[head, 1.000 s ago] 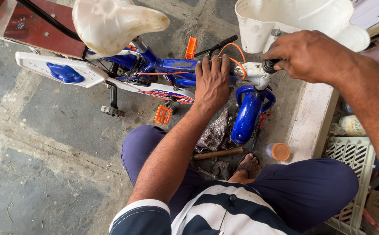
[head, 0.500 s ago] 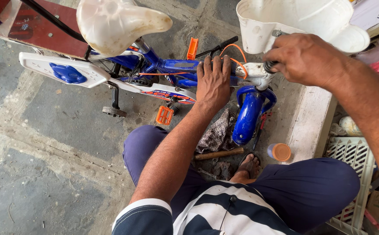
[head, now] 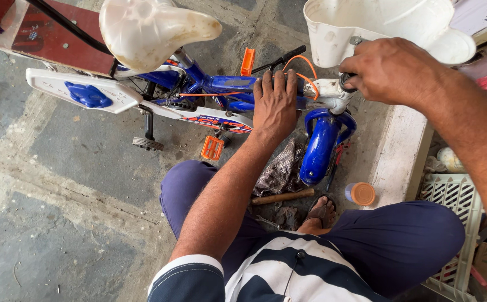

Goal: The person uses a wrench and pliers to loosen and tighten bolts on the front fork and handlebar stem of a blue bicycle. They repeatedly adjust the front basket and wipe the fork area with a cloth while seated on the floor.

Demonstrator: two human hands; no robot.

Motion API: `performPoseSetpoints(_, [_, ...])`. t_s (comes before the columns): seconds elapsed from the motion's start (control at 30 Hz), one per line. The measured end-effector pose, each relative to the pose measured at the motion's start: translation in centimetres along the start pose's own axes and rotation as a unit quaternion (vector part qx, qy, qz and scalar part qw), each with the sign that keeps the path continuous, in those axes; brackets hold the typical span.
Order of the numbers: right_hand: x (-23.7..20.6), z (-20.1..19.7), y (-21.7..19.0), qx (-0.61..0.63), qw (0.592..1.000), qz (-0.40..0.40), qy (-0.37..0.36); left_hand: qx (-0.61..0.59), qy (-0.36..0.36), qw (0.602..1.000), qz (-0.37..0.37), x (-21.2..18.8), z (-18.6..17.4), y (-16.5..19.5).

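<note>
bike: small blue kids' bike (head: 221, 89), lying on floor in front of you
L hand (head: 275, 103): you're pressing it flat, fingers spread, on frame
R hand (head: 391, 70): you're gripping sth at the stem, closed tight; can't tell what
step: prob tightening the headset
next: needs steady frame, firm turn

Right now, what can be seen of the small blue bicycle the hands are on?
The small blue bicycle is a child's bike, standing upright on a stone floor. It has a glossy blue metal frame, a cream saddle, orange pedals, an orange cable, a white chain guard and a blue front mudguard. A white plastic front basket sits at the handlebar. The left hand lies flat on the top tube; the right hand closes around the stem area.
</note>
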State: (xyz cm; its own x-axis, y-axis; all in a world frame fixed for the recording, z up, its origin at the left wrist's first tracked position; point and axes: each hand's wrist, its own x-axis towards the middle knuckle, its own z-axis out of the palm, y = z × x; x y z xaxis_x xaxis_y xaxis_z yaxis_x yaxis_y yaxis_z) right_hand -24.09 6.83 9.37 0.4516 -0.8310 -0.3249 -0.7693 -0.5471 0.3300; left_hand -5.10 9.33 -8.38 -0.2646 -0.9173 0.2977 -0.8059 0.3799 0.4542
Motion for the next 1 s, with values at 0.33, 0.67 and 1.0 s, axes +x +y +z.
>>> performPoseSetpoints(0.33, [0.2, 0.1, 0.1, 0.012, 1.0, 0.015, -0.024, 0.008, -0.019, 1.0, 0.005, -0.3, -0.5, -0.1])
performPoseSetpoints(0.67, [0.2, -3.7, -2.6, -0.012, 0.989, 0.08, -0.125, 0.005, -0.013, 1.0, 0.006, -0.3, -0.8, -0.1])
performPoseSetpoints(1.0, [0.2, -2.4, -0.8, 0.021, 0.999, 0.004, -0.032, -0.003, 0.011, 1.0, 0.01, -0.4, -0.8, 0.0])
